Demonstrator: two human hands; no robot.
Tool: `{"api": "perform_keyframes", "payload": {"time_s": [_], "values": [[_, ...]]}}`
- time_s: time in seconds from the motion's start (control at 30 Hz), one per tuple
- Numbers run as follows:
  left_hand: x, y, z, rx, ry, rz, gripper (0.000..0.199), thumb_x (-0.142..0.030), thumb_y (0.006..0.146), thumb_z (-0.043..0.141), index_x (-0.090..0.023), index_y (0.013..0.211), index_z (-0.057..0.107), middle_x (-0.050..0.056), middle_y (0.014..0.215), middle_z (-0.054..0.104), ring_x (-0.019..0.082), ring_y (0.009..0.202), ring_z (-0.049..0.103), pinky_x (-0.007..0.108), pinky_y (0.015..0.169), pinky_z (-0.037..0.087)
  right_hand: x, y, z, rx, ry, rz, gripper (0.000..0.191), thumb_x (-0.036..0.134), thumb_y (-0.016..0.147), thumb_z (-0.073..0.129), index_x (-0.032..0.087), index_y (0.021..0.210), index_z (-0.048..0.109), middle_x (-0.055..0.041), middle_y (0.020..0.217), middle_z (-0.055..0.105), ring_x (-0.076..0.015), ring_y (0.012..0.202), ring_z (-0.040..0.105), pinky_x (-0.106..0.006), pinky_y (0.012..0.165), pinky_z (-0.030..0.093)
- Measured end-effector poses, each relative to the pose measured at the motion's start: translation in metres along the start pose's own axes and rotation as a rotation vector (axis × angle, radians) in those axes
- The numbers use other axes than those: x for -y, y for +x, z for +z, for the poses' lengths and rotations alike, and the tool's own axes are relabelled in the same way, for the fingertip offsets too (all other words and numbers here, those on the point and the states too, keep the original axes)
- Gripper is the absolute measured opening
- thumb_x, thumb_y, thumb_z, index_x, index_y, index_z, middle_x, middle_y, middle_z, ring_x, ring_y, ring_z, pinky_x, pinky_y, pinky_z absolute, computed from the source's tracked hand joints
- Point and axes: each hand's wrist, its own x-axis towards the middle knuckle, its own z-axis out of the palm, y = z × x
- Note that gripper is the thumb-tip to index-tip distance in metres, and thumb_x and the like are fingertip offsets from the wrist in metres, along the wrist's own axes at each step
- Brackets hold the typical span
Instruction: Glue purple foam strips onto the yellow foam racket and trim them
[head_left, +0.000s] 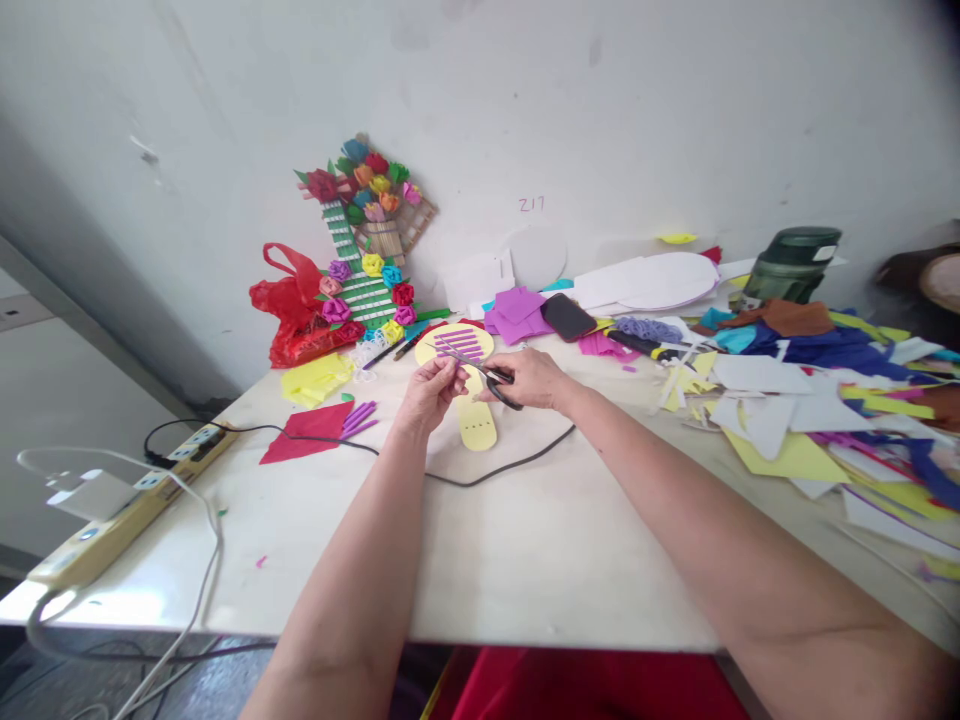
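In the middle of the table my right hand (534, 377) grips a pair of scissors (500, 388) by its dark handles. The blades point left and reach past the fingertips of my left hand (433, 393). That hand is closed in a pinch, and whatever sits between its fingers is too small to make out. Beneath and behind both hands lies a pale yellow paper cutout (478, 428) with a rounded end towards me. Its wider far end carries several purple strips. Left of my left hand, several purple paper rolls (360, 420) rest by a red paper sheet (296, 436).
A black cable (469, 485) crosses the table to a power strip (124, 515). Paper flowers on a green-striped stand (360, 285) lean at the wall beside a red plastic bag (292, 310). Paper scraps (795, 400), a phone (568, 317) and a green bottle (791, 265) lie or stand right.
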Motion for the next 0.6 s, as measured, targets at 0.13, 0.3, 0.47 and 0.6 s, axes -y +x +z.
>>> {"api": "perform_keyframes", "payload": {"time_s": [0.13, 0.3, 0.47, 0.6], "values": [[-0.0002, 0.0002, 0.0002, -0.005, -0.005, 0.003, 0.025, -0.028, 0.064, 0.075, -0.012, 0.071, 0.058, 0.001, 0.064, 0.062, 0.005, 0.050, 0.051, 0.018, 0.049, 0.047, 0.0002, -0.0004, 0.0008, -0.013, 0.016, -0.010, 0.033, 0.054, 0.066, 0.061, 0.022, 0.073, 0.064, 0.0020, 0.062, 0.060, -0.0105, 0.057, 0.047, -0.022, 0.054, 0.026], [-0.0011, 0.0004, 0.0005, -0.032, 0.007, -0.008, 0.025, -0.028, 0.064, 0.075, -0.011, 0.071, 0.058, 0.001, 0.063, 0.062, 0.005, 0.049, 0.051, 0.018, 0.049, 0.047, 0.0000, -0.0007, 0.0011, -0.032, 0.055, -0.007, 0.028, 0.049, 0.065, 0.063, 0.022, 0.072, 0.066, 0.0038, 0.057, 0.056, -0.0092, 0.054, 0.043, -0.022, 0.053, 0.026], [-0.0003, 0.0001, -0.0009, -0.047, 0.014, -0.015, 0.024, -0.028, 0.065, 0.074, -0.012, 0.073, 0.058, 0.000, 0.062, 0.061, 0.005, 0.048, 0.051, 0.018, 0.049, 0.048, -0.0049, 0.0012, 0.0047, 0.018, 0.179, 0.023, 0.036, 0.052, 0.065, 0.063, 0.019, 0.078, 0.068, 0.0047, 0.056, 0.052, -0.0088, 0.055, 0.040, -0.022, 0.052, 0.027], [0.0006, 0.0005, -0.0030, -0.032, -0.001, -0.004, 0.024, -0.028, 0.065, 0.074, -0.013, 0.074, 0.057, 0.000, 0.063, 0.061, 0.005, 0.048, 0.051, 0.018, 0.050, 0.048, -0.0089, 0.0024, 0.0046, -0.010, 0.200, 0.092, 0.046, 0.053, 0.065, 0.064, 0.020, 0.096, 0.064, 0.0042, 0.060, 0.057, -0.0104, 0.057, 0.046, -0.022, 0.055, 0.030]]}}
